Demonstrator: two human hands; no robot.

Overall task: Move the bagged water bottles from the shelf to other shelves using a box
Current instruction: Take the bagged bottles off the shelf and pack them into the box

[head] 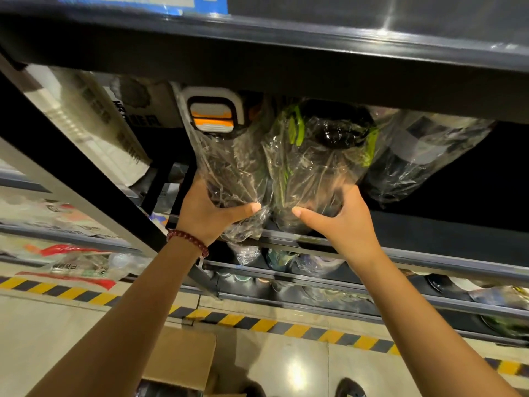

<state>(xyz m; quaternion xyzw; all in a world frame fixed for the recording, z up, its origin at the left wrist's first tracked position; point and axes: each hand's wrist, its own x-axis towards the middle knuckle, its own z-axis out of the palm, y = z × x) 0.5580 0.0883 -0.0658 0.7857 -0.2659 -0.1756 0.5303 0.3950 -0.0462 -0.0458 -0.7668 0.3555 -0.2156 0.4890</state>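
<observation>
Three bagged water bottles stand side by side on a dark shelf (429,227) at head height. My left hand (209,213) grips the base of the left bagged bottle (226,156), which has a white and orange lid. My right hand (340,222) grips the base of the middle bagged bottle (323,161), dark with green straps. A third bagged bottle (420,159) stands to the right, untouched. An open cardboard box (183,359) sits on the floor below my arms.
The shelf above (257,58) hangs low over the bottles. A black upright post (94,184) runs diagonally at left, with cartons (94,116) behind it. Lower shelves (315,267) hold more bagged bottles. Yellow-black tape (257,322) marks the floor.
</observation>
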